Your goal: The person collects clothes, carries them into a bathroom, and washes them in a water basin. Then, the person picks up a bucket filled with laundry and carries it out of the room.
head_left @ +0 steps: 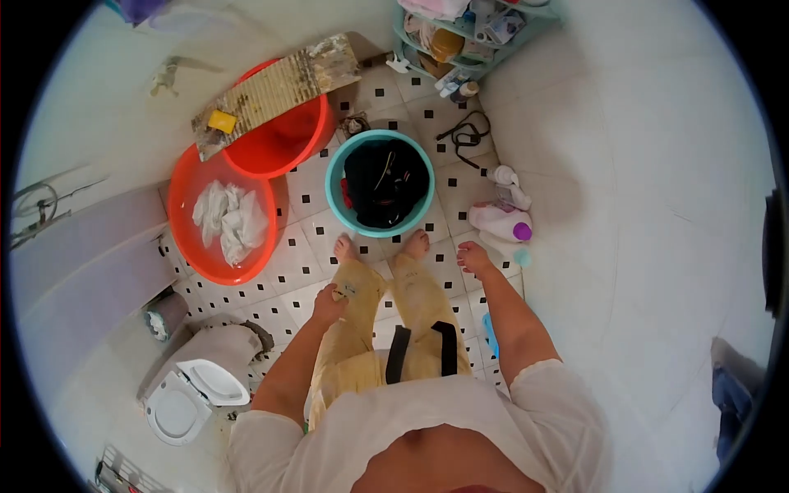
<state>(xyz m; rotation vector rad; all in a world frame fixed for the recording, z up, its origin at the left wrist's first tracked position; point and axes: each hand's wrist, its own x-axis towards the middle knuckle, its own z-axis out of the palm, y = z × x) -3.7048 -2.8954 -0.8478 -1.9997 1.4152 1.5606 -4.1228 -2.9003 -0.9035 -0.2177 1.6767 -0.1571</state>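
My left hand (329,305) hangs at the knee of my yellow trousers (353,329), its fingers loosely bent against or just beside the cloth; I see nothing held. To the right, my right hand (472,258) is over the tiled floor with loosely parted fingers and nothing in them. In front of my bare feet stands a turquoise basin (332,197) with dark clothes (388,182) piled in it and a bit of red at their left side. Nearest my right hand is a large detergent bottle (497,220) with a purple cap.
White laundry (230,218) lies in water in a red tub (182,238). A washboard (275,94) with a yellow soap bar (222,122) spans a second red basin (308,135). A toilet (177,411) is at left, a corner shelf (468,57) ahead, a dark strap (467,135) on the floor.
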